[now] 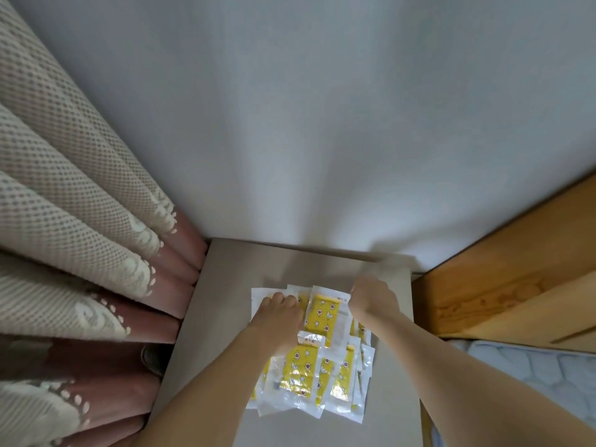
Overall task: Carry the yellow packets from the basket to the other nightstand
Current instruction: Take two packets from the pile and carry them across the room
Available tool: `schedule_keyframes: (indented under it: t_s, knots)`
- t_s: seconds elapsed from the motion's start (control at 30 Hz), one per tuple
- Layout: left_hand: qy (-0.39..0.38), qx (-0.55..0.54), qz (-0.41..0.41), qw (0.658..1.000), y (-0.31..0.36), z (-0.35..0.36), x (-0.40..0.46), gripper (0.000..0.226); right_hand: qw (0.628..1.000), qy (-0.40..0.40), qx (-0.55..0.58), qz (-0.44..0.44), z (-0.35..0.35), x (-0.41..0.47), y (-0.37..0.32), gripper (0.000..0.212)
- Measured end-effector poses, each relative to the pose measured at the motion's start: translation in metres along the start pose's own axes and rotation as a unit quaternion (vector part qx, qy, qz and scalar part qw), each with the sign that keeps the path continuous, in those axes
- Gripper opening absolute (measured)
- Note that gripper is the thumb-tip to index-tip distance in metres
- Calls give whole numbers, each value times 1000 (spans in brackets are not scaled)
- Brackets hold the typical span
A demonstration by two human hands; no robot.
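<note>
Risk first: slippery, glossy yellow packets (311, 359) lying in a loose, overlapping heap on the nightstand (225, 272), reaching from the middle towards the right edge and the near edge. Easy to slide apart under a careless push. Rightmost packets near the right edge, so possible to fall into the gap beside the wooden bed frame (503, 291) and the mattress (529, 375). Possible also to drag a neighbouring packet along when lifting or shifting one, because of the overlap.

Left hand (280, 312) resting flat on the far-left part of the heap, fingers fairly straight, pressing on a packet and not curled round anything. Right hand (371, 295) at the far-right corner of the heap, seen from the back; seems to touch or pinch the top edge of a packet (322, 312), but fingers hidden behind the hand, so cannot tell whether gripping or only touching.

Containers: no basket in view, no other holder on the top either. Packets lying directly on the bare beige surface, none inside anything. Judging from that, probably already at the destination, with arranging under way.

Curtain (80, 221) hanging just beside the left edge of the nightstand, wall (322, 124) behind the far edge.
</note>
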State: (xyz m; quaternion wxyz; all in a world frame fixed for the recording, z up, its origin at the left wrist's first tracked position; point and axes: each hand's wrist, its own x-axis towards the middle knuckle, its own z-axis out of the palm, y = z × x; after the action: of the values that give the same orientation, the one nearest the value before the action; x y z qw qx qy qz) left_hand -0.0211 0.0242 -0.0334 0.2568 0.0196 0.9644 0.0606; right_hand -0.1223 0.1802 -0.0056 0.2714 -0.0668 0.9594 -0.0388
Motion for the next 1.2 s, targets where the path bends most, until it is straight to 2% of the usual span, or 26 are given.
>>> schedule_keyframes:
  t_s: [0.17, 0.27, 0.4, 0.47, 0.6, 0.67, 0.73, 0.77, 0.83, 0.9, 0.97, 1.1, 1.2]
  knots:
    - [-53, -99, -36, 993, -2, -14, -14, 24, 998, 17, 48, -33, 4, -11, -1, 9]
    - [-110, -201, -82, 970, -5, -26, -32, 24, 994, 23, 100, -39, 1, -33, 1, 19]
    - [-102, -247, -121, 956, 1, -60, -66, 25, 988, 24, 146, -40, -25, -77, 8, 18]
    - [-69, -280, -134, 948, 12, -86, -89, 22, 971, 22, 234, -33, -49, -110, 14, 17]
    - [16, -381, -140, 914, 41, -155, -150, 19, 895, 59, 440, -35, -117, -190, 31, 15]
    - [54, -449, -130, 882, 56, -184, -182, 21, 828, 93, 552, -28, -154, -233, 46, 15]
    - [78, -523, -111, 841, 73, -212, -210, 18, 758, 116, 640, -35, -179, -268, 67, 39]
    - [85, -567, -99, 813, 83, -225, -222, 14, 729, 136, 670, -28, -190, -282, 76, 39]
    - [106, -630, -84, 765, 104, -250, -238, 11, 671, 133, 729, 29, -214, -313, 88, 13]
    - [120, -667, -72, 731, 127, -272, -246, 13, 621, 154, 763, 88, -228, -331, 102, 24]
    - [109, -703, -51, 701, 148, -288, -248, 10, 600, 173, 770, 129, -240, -348, 116, 27]
    - [36, -730, 17, 683, 189, -302, -239, 14, 558, 187, 782, 205, -245, -382, 145, 25]
    - [-17, -701, 39, 712, 222, -304, -223, 15, 489, 211, 812, 241, -235, -406, 174, 22]
